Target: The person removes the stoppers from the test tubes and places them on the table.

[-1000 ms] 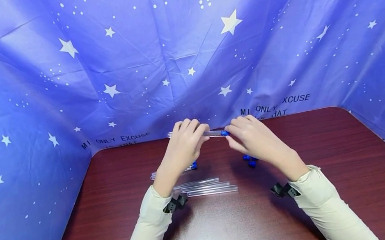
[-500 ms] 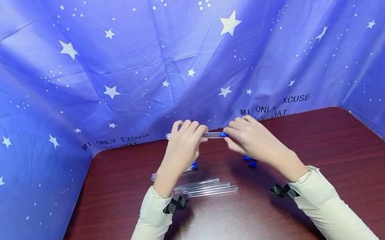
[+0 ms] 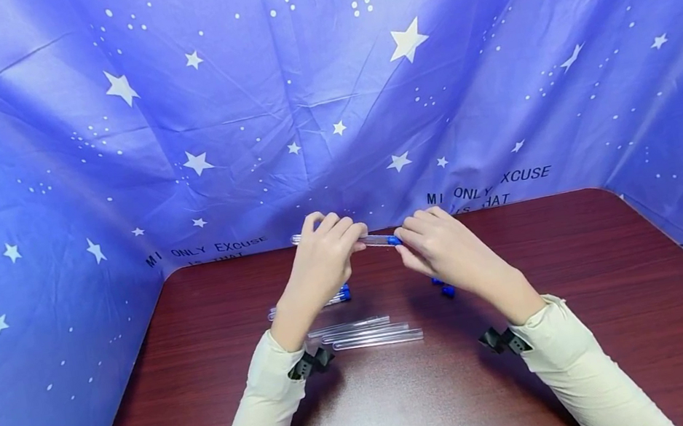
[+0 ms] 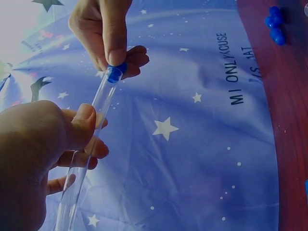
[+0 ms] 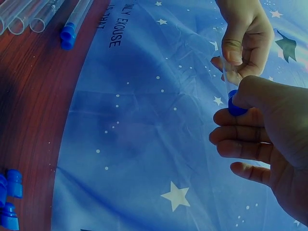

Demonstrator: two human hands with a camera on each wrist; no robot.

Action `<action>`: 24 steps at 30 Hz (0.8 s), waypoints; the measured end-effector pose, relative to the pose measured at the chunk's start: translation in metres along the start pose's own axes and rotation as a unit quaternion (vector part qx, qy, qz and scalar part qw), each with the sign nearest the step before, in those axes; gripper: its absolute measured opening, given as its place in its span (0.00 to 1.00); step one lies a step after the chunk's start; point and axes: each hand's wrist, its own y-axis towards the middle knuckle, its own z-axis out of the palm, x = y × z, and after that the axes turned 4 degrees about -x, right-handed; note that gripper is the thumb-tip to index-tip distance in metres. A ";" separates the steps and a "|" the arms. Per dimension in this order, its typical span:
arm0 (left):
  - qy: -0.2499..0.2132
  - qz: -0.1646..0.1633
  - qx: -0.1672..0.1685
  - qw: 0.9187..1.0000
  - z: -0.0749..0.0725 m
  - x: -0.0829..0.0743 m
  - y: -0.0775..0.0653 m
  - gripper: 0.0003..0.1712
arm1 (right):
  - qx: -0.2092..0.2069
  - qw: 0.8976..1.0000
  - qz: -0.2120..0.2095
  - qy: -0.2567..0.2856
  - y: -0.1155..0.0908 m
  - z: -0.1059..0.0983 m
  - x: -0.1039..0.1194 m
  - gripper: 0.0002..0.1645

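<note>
The left hand [image 3: 320, 254] grips a clear, slender, plastic-looking tube [image 4: 102, 98] above the reddish wood-grain counter [image 3: 177, 399]; the right hand [image 3: 441, 241] pinches the blue plastic cap [image 4: 114, 75] at its mouth. Within 1 second, they edged slightly left, suggesting capping continues.

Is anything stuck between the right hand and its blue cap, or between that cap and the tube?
No, nothing that shows. The right hand pinches the blue cap, and part of it sits inside the clear tube's mouth. The left hand holds the tube.
</note>
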 end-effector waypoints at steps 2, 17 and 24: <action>-0.002 0.000 -0.003 1.000 0.000 0.000 0.000 0.06 | -0.002 1.000 0.000 0.001 0.000 0.000 0.001 0.06; 0.004 0.004 -0.005 1.000 -0.002 0.000 0.000 0.09 | 0.000 1.000 0.001 -0.012 0.001 -0.001 0.003 0.06; 0.010 0.006 -0.002 1.000 -0.003 0.000 0.000 0.08 | 0.000 1.000 0.000 -0.012 0.001 -0.001 0.004 0.07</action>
